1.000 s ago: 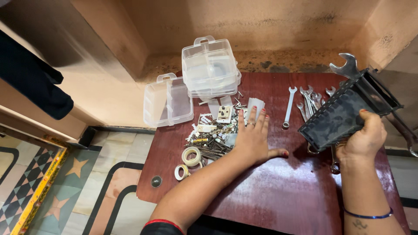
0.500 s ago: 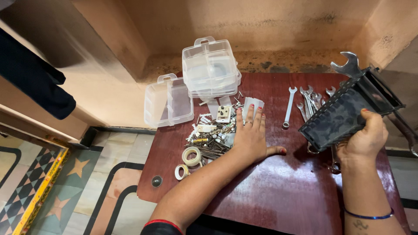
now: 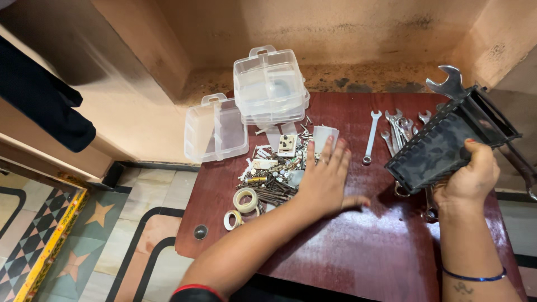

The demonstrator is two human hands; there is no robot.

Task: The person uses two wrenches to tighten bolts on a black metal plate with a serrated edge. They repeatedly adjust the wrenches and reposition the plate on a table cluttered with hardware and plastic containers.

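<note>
My left hand (image 3: 324,182) lies flat, fingers spread, on the dark red table (image 3: 347,251), its fingertips at the right edge of a heap of nails, screws and small hardware (image 3: 274,170). My right hand (image 3: 470,179) grips a black tool tray (image 3: 447,142), held tilted above the table's right side. A large spanner (image 3: 447,84) sticks out behind the tray. Several smaller spanners (image 3: 391,131) lie on the table between my hands.
Stacked clear plastic organiser boxes (image 3: 271,86) stand at the table's back, another clear box (image 3: 215,128) hangs over the left edge. Two tape rolls (image 3: 243,204) lie near the heap. A patterned tiled floor (image 3: 67,240) is to the left, walls behind.
My left hand has slid slightly left and forward against the hardware heap. The tilted tray in my right hand has barely moved.
</note>
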